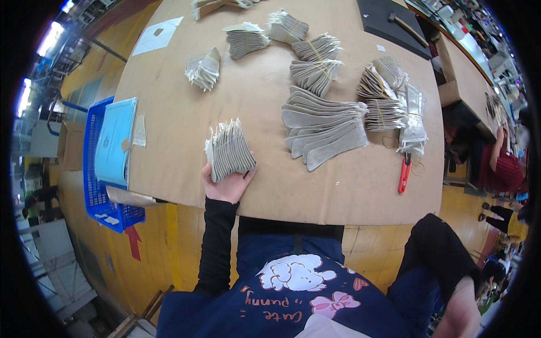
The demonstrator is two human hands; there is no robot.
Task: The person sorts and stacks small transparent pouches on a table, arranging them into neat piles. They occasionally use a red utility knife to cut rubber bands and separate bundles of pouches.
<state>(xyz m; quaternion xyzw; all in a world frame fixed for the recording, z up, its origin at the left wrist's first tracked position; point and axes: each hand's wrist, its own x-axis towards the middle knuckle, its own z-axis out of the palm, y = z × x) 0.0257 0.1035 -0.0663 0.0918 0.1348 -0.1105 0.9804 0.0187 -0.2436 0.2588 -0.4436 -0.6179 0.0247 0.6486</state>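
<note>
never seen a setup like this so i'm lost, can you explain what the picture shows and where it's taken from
There's no robot here, just a person's bare hands. The one picture comes from a wide fisheye camera on their head, looking down, so edges bend and the rim is dark.

On the brown table lie several grey bundles, an overlapping row of larger pieces, a red tool and, on a black board, a hammer. A blue basket is at the left edge.

The left hand grips a grey stack; the right, lower right, is away from the table.
</note>
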